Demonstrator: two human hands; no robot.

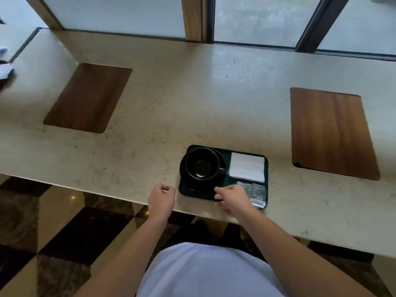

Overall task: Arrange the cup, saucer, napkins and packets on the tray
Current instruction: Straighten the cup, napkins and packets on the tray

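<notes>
A dark rectangular tray (266, 168) lies near the front edge of the stone counter. On its left half a black cup (201, 166) stands upright on a black saucer (186, 179), handle pointing right. White folded napkins (247, 169) fill the tray's back right corner. Pale printed packets (256, 192) lie at the front right. My right hand (232, 197) hovers over the tray's front edge beside the packets, fingers spread, holding nothing. My left hand (161, 197) sits just left of the tray with its fingers curled in and nothing in it.
Two wooden inlay panels are set into the counter (171, 103), one at the left (89, 97) and one at the right (331, 132). Windows run along the back. The counter's front edge lies just under my hands, with checkered floor below.
</notes>
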